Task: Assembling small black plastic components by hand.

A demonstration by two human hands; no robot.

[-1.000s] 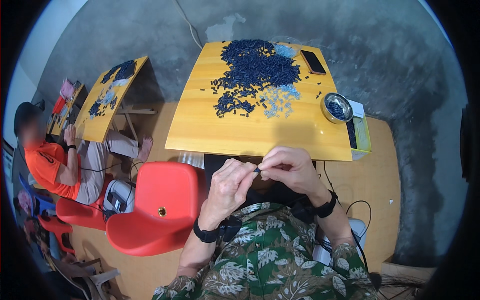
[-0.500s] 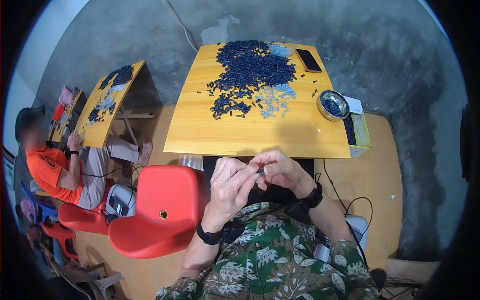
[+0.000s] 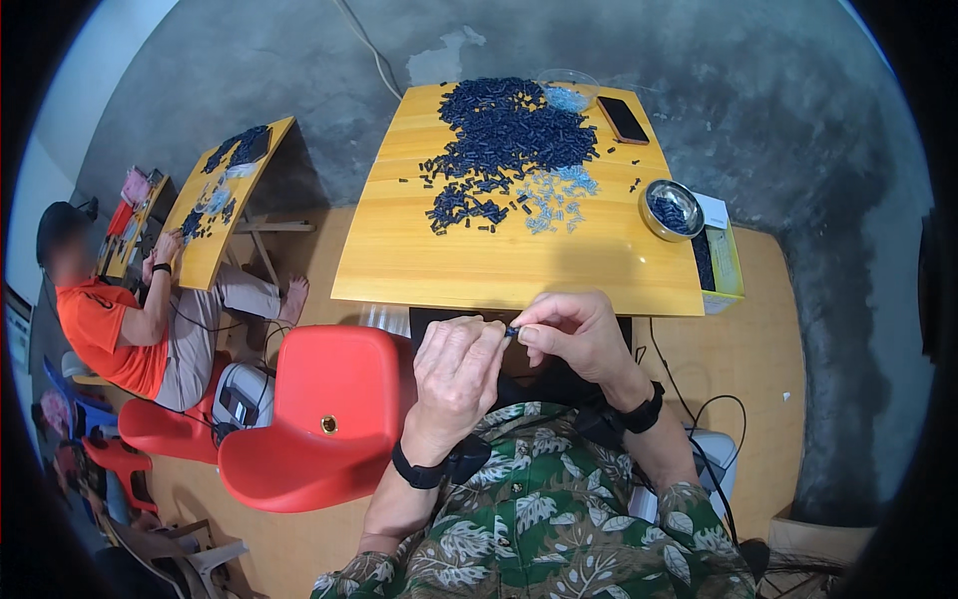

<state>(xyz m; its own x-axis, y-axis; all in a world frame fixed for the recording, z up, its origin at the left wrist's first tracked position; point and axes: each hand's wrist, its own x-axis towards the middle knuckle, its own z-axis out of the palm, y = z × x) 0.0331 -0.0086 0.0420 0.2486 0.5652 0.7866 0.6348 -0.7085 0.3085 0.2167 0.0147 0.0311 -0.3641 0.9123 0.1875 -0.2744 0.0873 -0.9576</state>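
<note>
Between the fingertips of both hands sits a small dark blue cylindrical piece (image 3: pixel 512 331), just off the table's front edge. My left hand (image 3: pixel 457 367) is closed with its back toward me, gripping one end. My right hand (image 3: pixel 567 334) pinches the other end with thumb and forefinger. On the wooden table (image 3: pixel 499 272) lies a big heap of dark blue cylindrical pieces (image 3: pixel 519 130), with a smaller cluster of them (image 3: pixel 464 210) nearer me. Beside that cluster are scattered pale, clear small parts (image 3: pixel 554 203).
A metal bowl (image 3: pixel 671 211) with dark pieces stands at the table's right edge, by a yellow box (image 3: pixel 731 270). A phone (image 3: pixel 624 121) and a clear bowl (image 3: pixel 568 90) are at the back. A red chair (image 3: pixel 329 399) is left; a person in orange (image 3: pixel 130 329) works at another table.
My hands have spread slightly apart and the right fingers have lifted, showing more of the dark piece. The view has shifted a little. The co-worker's hands have moved up onto their table.
</note>
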